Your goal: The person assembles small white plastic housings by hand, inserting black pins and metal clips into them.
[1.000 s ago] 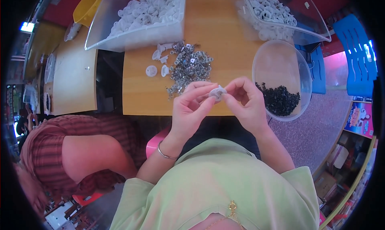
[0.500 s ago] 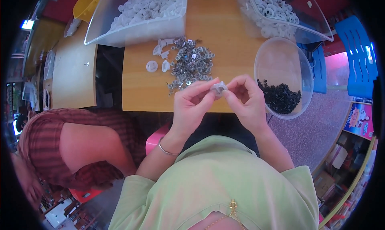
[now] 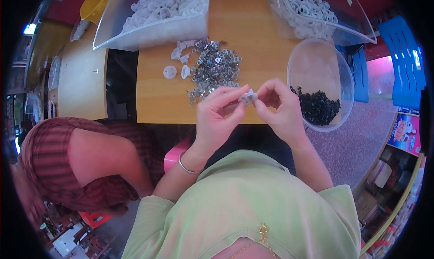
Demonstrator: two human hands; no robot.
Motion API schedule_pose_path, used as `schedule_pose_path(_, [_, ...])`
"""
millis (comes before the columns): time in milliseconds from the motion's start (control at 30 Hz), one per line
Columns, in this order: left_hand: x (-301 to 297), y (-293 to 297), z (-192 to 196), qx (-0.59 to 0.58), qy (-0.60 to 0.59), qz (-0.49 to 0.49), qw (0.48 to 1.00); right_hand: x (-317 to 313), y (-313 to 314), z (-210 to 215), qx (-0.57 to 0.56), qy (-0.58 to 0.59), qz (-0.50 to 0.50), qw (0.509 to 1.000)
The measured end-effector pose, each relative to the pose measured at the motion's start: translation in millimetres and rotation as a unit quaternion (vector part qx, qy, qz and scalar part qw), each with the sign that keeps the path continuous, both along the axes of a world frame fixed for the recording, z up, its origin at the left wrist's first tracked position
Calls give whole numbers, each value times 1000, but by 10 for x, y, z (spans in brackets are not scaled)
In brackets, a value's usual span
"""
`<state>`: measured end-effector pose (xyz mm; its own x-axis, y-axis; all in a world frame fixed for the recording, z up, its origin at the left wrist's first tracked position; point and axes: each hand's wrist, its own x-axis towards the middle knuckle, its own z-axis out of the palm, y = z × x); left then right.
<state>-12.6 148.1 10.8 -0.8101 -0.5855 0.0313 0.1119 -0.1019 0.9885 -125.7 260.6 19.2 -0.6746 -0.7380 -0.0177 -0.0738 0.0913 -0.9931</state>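
Over the table's near edge, my left hand [image 3: 218, 116] pinches a small white plastic part [image 3: 247, 96] with a round flange and a short stem pointing up. On the part's other side is my right hand [image 3: 282, 113], thumb and forefinger closed at its rim; whether a smaller piece sits between those fingertips cannot be seen. Just beyond my left hand lies a heap of small metal pieces [image 3: 216, 65]. Beside that heap are a few loose white plastic parts [image 3: 170, 72]. A round clear tub [image 3: 320, 56] to the right of my hands holds many tiny black pieces [image 3: 318, 107].
Two large clear bins, one at far left [image 3: 149, 44] and one at far right [image 3: 348, 35], hold white plastic parts. A person in a striped garment [image 3: 49, 150] sits at my left beside another table [image 3: 81, 87]. Blue chairs [image 3: 404, 65] stand at right.
Between my fingers the white plastic part has turned, so its flange lies flatter and its stem shows on top. Both hands stay in nearly the same place.
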Motion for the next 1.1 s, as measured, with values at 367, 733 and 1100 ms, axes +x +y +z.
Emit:
schedule_pose_path(367, [7, -40, -99, -73, -22, 1, 997, 70, -52, -44, 38, 75, -21, 996])
schedule_pose_path(733, [-31, -37, -118, -52, -33, -22, 998, 30, -1, -51, 70, 78, -20, 994])
schedule_pose_path(1100, [12, -164, -1, 80, -40, -88, 992, -745, 650, -12, 163, 273, -89, 944])
